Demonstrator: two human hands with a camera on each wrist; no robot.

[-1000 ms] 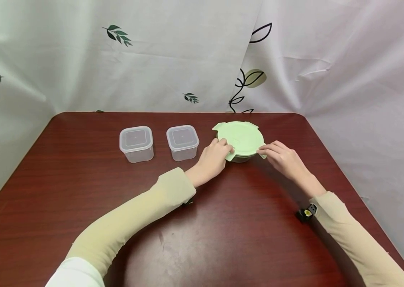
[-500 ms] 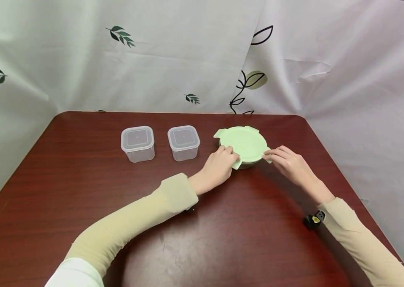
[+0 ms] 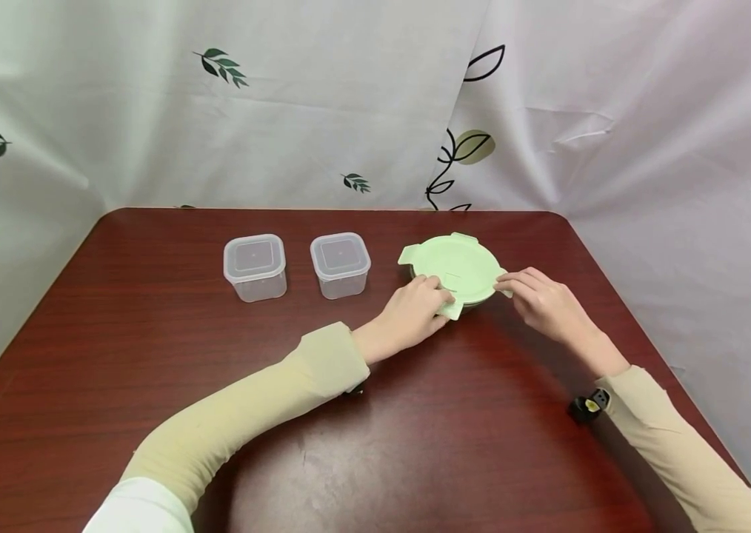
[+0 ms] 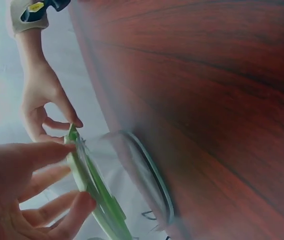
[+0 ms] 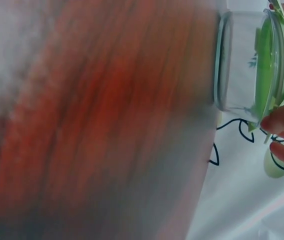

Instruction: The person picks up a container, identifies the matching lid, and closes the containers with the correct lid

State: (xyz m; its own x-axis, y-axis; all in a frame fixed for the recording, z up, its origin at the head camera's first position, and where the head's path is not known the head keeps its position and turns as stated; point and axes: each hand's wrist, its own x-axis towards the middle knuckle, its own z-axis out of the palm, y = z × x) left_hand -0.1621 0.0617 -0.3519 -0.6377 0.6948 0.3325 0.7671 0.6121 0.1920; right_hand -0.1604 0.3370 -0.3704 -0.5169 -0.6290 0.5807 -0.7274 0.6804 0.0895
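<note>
A round glass food container (image 5: 239, 60) with a pale green snap-on lid (image 3: 458, 265) stands at the back right of the table. Tabs stick out around the lid's edge. My left hand (image 3: 409, 314) pinches the front tab, its fingers curled over the rim. On the right side of the lid, my right hand (image 3: 541, 305) pinches another tab between thumb and fingers. In the right wrist view the glass wall shows below the lid, with the right thumb at the tab. The left wrist view shows both hands at the lid's edge.
Two square clear plastic tubs with lids stand to the left, an outer tub (image 3: 255, 268) and an inner tub (image 3: 340, 265). The dark red wooden table (image 3: 415, 444) ends at a white leaf-patterned curtain (image 3: 282, 133) behind and at the sides.
The lidded container has shifted a little to the right and towards me, turning slightly. Both hands have moved along with it, staying on the tabs. The square tubs stay put.
</note>
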